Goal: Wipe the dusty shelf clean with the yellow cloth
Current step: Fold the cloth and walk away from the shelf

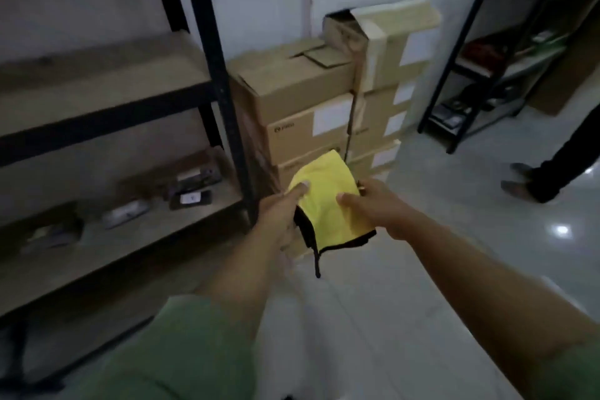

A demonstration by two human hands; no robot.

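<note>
A folded yellow cloth with a dark edge is held in mid-air above the pale floor, just right of the shelf, whose boards carry small dark items lower down. The left hand pinches its left side, thumb on top; the right hand grips its right side. Stacked cardboard boxes stand behind against the wall. Another person's legs show at far right, near a second rack.

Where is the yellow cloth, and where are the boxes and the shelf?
yellow cloth (324, 191): head view, middle of its yellow face.
boxes (292, 97): head view, front of the top left box.
shelf (97, 84): head view, bare board.
</note>
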